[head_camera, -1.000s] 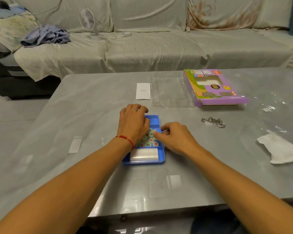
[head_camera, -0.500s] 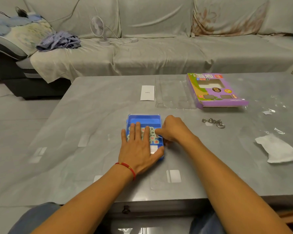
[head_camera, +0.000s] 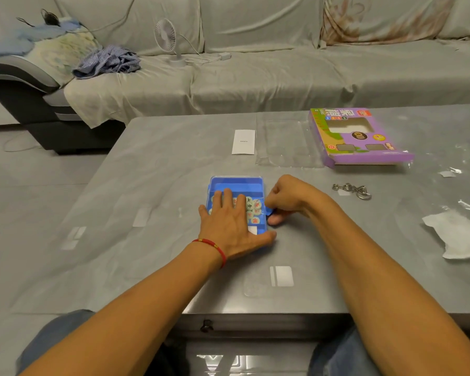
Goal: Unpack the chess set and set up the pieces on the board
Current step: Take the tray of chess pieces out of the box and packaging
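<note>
Spanning the foreground, a grey table [head_camera: 147,185] holds a purple game box [head_camera: 361,154], then a blue case [head_camera: 236,183] of chess pieces [head_camera: 256,204]. Left hand [head_camera: 228,226] presses flat, fingers straight; right hand [head_camera: 285,198] pinches the case's edge.

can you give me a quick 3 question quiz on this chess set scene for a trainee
1. True or false: the left hand lies flat, fingers straight, on the blue case.
2. What does the right hand pinch? A) the metal ring puzzle B) a small blue tab at the case's right edge C) the white paper slip
3. Fill in: the purple box lies on the table to the ____ of the clear plastic tray.

Key: 1 true; 2 B; 3 right
</note>
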Available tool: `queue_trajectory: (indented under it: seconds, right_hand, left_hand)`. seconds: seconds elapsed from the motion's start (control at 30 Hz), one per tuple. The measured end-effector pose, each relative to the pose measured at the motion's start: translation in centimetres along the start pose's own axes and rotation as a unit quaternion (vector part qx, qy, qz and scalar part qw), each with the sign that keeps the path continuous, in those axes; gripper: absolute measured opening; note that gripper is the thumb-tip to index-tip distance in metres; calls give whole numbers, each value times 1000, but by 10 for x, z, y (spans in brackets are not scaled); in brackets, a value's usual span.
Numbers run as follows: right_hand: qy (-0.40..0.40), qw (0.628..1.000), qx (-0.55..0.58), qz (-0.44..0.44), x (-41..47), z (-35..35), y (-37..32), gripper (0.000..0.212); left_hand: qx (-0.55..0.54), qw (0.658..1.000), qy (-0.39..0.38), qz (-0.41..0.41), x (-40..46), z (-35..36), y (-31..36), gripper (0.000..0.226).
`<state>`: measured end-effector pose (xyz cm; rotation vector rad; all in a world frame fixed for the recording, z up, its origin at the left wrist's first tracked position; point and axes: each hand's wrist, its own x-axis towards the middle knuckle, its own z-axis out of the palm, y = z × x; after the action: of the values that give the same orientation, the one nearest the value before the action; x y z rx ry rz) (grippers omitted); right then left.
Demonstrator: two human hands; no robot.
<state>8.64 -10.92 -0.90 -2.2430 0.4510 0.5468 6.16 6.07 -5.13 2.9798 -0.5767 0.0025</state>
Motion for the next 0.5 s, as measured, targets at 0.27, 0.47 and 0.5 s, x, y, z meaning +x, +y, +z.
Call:
queue_trajectory:
  seconds: [0.27,0.47,0.5]
  right_hand:
    - [23,993,52,-105,-10,8,26,21]
    - [50,987,82,-125,-13,11,37,14]
    - [62,988,70,-123,-13,12,36,12]
  left_hand:
    - [-50,996,-44,-53,12,-11,8,100]
    - [-235,967,-34,-87,7,-36,10,108]
    - [-303,948,-16,-95,3,-47,7,99]
